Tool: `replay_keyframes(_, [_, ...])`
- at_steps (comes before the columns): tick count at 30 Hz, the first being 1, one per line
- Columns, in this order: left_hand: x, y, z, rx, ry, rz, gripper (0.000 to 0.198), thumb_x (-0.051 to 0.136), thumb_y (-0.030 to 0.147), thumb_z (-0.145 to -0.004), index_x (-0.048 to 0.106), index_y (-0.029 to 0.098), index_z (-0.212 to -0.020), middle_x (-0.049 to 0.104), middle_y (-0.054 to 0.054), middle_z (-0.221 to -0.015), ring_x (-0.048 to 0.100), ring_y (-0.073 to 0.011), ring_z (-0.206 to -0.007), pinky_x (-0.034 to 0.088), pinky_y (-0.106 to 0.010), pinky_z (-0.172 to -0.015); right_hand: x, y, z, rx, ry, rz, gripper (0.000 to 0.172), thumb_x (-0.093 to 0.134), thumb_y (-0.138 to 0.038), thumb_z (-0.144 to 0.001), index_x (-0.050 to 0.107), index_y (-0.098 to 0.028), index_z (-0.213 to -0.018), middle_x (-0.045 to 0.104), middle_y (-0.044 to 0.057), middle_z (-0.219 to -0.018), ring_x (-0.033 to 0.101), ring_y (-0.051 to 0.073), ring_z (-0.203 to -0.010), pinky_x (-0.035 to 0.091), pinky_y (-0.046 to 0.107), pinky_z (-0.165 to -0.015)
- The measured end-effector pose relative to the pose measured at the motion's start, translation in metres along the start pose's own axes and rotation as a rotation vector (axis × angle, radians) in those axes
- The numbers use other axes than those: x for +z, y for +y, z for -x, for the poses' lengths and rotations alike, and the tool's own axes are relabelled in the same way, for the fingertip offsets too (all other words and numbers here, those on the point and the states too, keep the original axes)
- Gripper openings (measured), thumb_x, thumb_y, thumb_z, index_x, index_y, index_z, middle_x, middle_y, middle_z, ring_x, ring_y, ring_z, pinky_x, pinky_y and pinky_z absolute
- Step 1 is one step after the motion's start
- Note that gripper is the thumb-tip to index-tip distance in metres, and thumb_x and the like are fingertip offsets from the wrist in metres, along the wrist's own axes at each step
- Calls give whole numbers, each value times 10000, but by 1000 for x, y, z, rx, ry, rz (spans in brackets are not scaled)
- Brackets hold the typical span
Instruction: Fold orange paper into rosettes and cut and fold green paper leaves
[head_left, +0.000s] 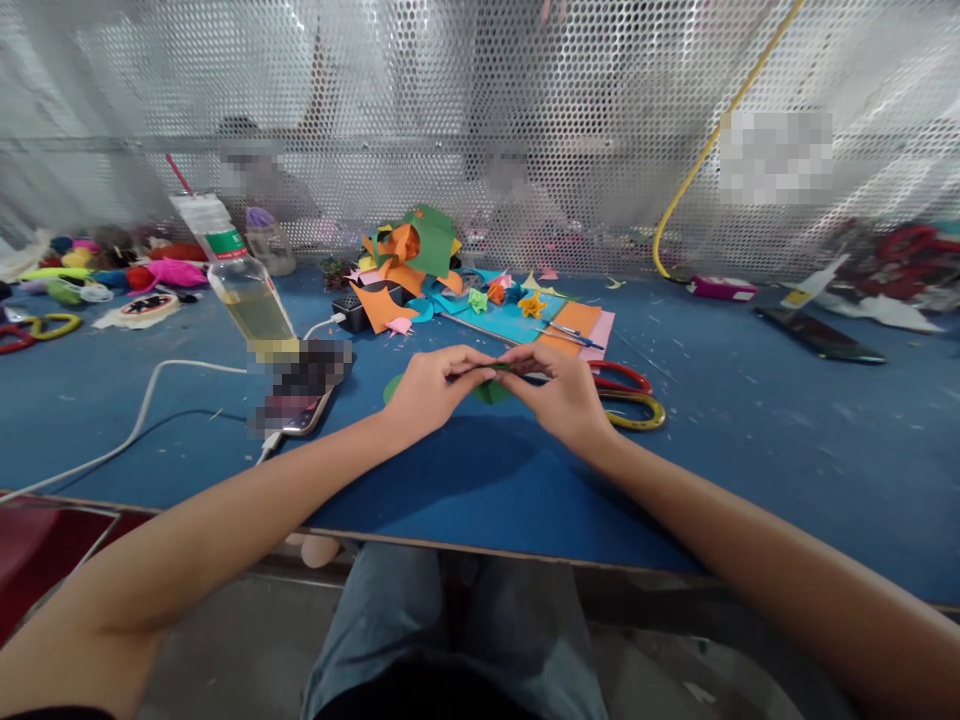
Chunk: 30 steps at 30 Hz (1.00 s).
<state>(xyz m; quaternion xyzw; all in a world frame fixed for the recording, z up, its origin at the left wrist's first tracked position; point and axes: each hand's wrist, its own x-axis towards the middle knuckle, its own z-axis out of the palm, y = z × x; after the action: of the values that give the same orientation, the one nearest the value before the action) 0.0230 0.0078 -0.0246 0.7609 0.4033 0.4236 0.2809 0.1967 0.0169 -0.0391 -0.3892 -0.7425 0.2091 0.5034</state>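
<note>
A small piece of folded green paper (491, 391) is pinched between my two hands above the front half of the blue table. My left hand (433, 393) grips its left side with thumb and fingers. From the right, my right hand (556, 392) pinches the same paper, and the fingertips of both hands nearly meet. Another green paper piece (391, 388) lies partly hidden behind my left hand. Scissors with red and yellow handles (637, 410) rest just right of my right hand, their blades mostly hidden behind it.
Coloured paper scraps (405, 262) and small folded stars (532, 305) are heaped at the back centre, with a pen (574, 335) nearby. A tilted bottle (244, 280) and a charging phone (307, 390) stand to the left. A dark phone (821, 335) lies right. Perforated metal (585, 130) closes the back.
</note>
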Motion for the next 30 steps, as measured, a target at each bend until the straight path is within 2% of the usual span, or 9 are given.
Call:
replay_keyframes(6, [-1,-2,-1,31,34,-30,175,576,290,-808,713,214,-885,729,-20,-911,657,-184,-841,489,-268,-739,-1,-2,0,43,-12,-14,90,646,-256,-739,648,-177,-782,680,29,-743,631,168,-699,498,302,-666])
replay_keyframes(10, [-4,-1,-1,56,7,-100,175,579,294,-804,717,235,-893,730,-14,-886,659,-189,-805,488,-276,-725,-4,-2,-1,45,-20,3,79,656,-257,-725,653,-180,-708,686,27,-706,627,170,-666,494,296,-629])
replay_keyframes(15, [-5,-2,-2,111,-107,-176,197,602,221,-771,687,260,-944,719,4,-898,659,-172,-815,466,-245,-735,-11,-6,0,-113,-129,176,25,644,-208,-723,667,-201,-728,678,21,-707,616,173,-670,485,299,-636])
replay_keyframes(17, [-5,-2,-2,116,-151,-218,181,611,244,-762,679,262,-929,714,11,-869,655,-177,-822,453,-243,-735,-12,-9,1,-190,-184,247,89,619,-212,-752,677,-217,-819,686,29,-762,616,181,-708,487,315,-673])
replay_keyframes(19, [-5,-1,-1,110,-160,-242,169,604,236,-763,674,258,-915,710,12,-843,652,-178,-809,447,-246,-729,-12,-12,2,-204,-202,242,129,617,-248,-769,667,-223,-885,690,36,-826,615,184,-739,489,323,-704])
replay_keyframes(23, [-5,5,-2,34,-23,-64,229,617,182,-744,660,233,-963,709,2,-828,651,-158,-754,470,-238,-684,-10,-16,-1,-22,-152,-32,209,568,-380,-808,628,-204,-903,666,26,-823,605,161,-738,488,294,-691])
replay_keyframes(27, [-6,11,-3,-23,93,199,98,657,244,-727,671,179,-799,695,-15,-712,631,-144,-647,490,-260,-616,-7,-11,-6,155,-143,-258,282,579,-458,-775,628,-183,-816,632,10,-719,575,138,-656,469,272,-623])
replay_keyframes(30, [-8,10,-5,7,134,310,35,680,212,-689,678,177,-692,695,-39,-827,633,-163,-780,498,-279,-674,-4,-6,-5,190,-178,-317,282,647,-460,-715,656,-183,-770,647,6,-693,583,142,-640,476,282,-622])
